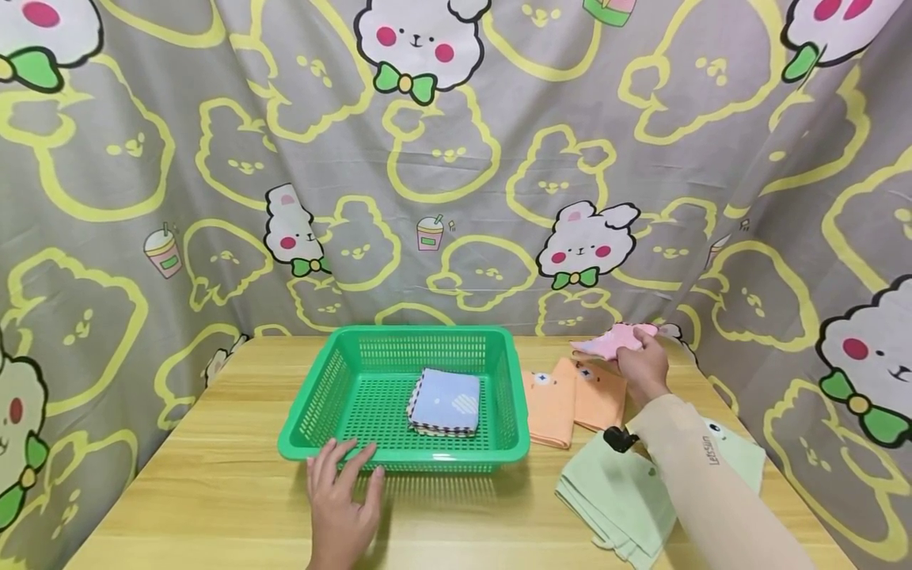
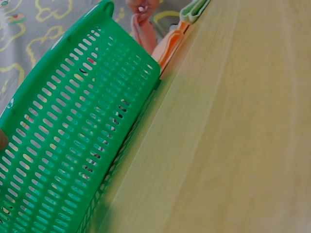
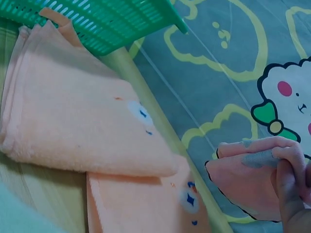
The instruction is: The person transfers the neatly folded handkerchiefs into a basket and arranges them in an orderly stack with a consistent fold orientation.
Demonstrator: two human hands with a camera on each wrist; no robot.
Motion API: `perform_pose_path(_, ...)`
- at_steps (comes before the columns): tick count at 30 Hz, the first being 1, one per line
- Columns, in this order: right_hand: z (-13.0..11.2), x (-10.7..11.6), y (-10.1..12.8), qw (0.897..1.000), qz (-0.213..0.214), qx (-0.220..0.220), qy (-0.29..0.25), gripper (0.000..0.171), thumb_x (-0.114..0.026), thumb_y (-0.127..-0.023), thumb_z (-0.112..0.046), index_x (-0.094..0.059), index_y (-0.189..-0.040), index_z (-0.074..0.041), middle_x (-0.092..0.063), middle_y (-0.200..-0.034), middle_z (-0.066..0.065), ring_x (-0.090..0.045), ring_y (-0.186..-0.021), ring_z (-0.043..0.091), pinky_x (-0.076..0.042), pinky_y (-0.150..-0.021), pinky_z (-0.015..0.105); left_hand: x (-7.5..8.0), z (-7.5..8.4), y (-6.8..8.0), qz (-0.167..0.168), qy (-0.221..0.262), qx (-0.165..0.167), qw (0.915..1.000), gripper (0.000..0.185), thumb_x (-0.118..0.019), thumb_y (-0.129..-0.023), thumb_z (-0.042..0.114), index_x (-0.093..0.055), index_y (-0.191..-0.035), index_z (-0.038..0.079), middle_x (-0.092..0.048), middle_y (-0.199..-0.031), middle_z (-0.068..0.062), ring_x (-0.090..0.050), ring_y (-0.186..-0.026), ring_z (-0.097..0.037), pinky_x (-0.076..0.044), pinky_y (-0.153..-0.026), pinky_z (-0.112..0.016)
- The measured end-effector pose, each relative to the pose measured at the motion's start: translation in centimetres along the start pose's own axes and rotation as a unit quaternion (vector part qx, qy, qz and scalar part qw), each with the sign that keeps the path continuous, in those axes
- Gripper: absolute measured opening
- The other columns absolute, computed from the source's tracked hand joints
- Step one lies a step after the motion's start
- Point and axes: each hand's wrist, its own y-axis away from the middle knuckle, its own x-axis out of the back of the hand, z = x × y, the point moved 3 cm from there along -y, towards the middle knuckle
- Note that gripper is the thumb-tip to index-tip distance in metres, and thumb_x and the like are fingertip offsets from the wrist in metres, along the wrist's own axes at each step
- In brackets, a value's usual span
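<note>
Between the thumb and fingers of my right hand [image 1: 644, 366] is a folded pink towel [image 1: 614, 342], held up over the table's back right; the right wrist view shows the pink towel [image 3: 252, 179] pinched near its edge. My left hand [image 1: 343, 499] rests its fingertips at the front rim of a green plastic basket [image 1: 321, 404]. Inside the basket, toward its right side, lies a folded blue towel [image 1: 445, 400] with a dark checked edge. Two folded orange towels [image 1: 550, 412] overlap just right of the basket, below the pink one.
Folded light green towels [image 1: 620, 491] lie on the wooden table [image 1: 214, 475] at the front right, partly under my right forearm. A grey patterned curtain [image 1: 470, 174] hangs behind and along the sides of the table.
</note>
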Motion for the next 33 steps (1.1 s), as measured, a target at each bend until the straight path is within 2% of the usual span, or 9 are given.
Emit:
perform_pose_path(2, -0.3, -0.1, 0.1, 1.000, 0.003, 0.006, 0.002, 0.069, -0.048, -0.088, 0.003, -0.028, -0.153, -0.009, -0.026, -0.155, 0.018, -0.048, -0.085, 0.016, -0.047, -0.057, 0.017, 0.0, 0.0, 0.0, 0.000, 0.000, 0.000, 1.0000, 0.029, -0.069, -0.076, 0.012, -0.071, -0.104, 0.004, -0.061, -0.113, -0.021, -0.043, -0.119, -0.046, -0.011, -0.104, -0.075)
perform_pose_path(9, -0.7, -0.2, 0.4, 1.000, 0.006, 0.006, -0.003, 0.068, -0.048, -0.089, 0.003, -0.029, -0.152, -0.009, -0.026, -0.155, 0.017, -0.043, -0.059, 0.008, -0.045, -0.055, 0.016, 0.0, 0.1, -0.1, 0.000, 0.001, -0.003, 1.0000, 0.029, -0.069, -0.076, 0.013, -0.071, -0.104, 0.004, -0.061, -0.113, -0.021, -0.043, -0.118, -0.047, -0.011, -0.103, -0.075)
perform_pose_path(17, -1.2, -0.5, 0.6, 0.999, -0.002, 0.011, -0.042, 0.068, -0.048, -0.088, 0.006, -0.030, -0.152, -0.008, -0.027, -0.154, 0.017, -0.052, -0.070, 0.007, -0.055, -0.070, 0.021, 0.0, 0.1, -0.1, -0.003, 0.000, -0.002, 1.0000, 0.029, -0.069, -0.076, 0.012, -0.071, -0.104, 0.004, -0.061, -0.113, -0.022, -0.043, -0.118, -0.047, -0.011, -0.103, -0.075)
perform_pose_path(24, -1.9, -0.7, 1.0, 0.997, -0.009, 0.016, -0.069, 0.068, -0.046, -0.088, 0.007, -0.029, -0.152, -0.007, -0.029, -0.152, 0.019, -0.054, -0.069, 0.005, -0.053, -0.065, 0.016, 0.0, 0.0, -0.2, -0.004, 0.002, 0.001, 1.0000, 0.029, -0.070, -0.076, 0.011, -0.072, -0.103, 0.004, -0.061, -0.113, -0.021, -0.043, -0.118, -0.047, -0.011, -0.103, -0.075)
perform_pose_path(29, -2.1, -0.8, 1.2, 0.997, -0.007, 0.018, -0.081, 0.065, -0.046, -0.088, 0.007, -0.031, -0.151, -0.005, -0.036, -0.146, 0.022, -0.054, -0.066, 0.005, -0.052, -0.062, 0.016, 0.0, 0.0, -0.1, -0.005, 0.001, 0.002, 1.0000, 0.029, -0.070, -0.076, 0.011, -0.071, -0.104, 0.004, -0.061, -0.113, -0.021, -0.043, -0.118, -0.047, -0.011, -0.103, -0.075)
perform_pose_path(33, -2.2, -0.9, 1.5, 0.996, -0.009, 0.024, -0.083, 0.064, -0.046, -0.089, 0.007, -0.032, -0.150, -0.004, -0.035, -0.146, 0.023, -0.055, -0.064, 0.005, -0.052, -0.062, 0.016, 0.1, 0.0, 0.0, -0.006, 0.000, 0.006, 1.0000, 0.029, -0.070, -0.076, 0.011, -0.071, -0.103, 0.004, -0.061, -0.114, -0.021, -0.043, -0.118, -0.047, -0.010, -0.104, -0.074)
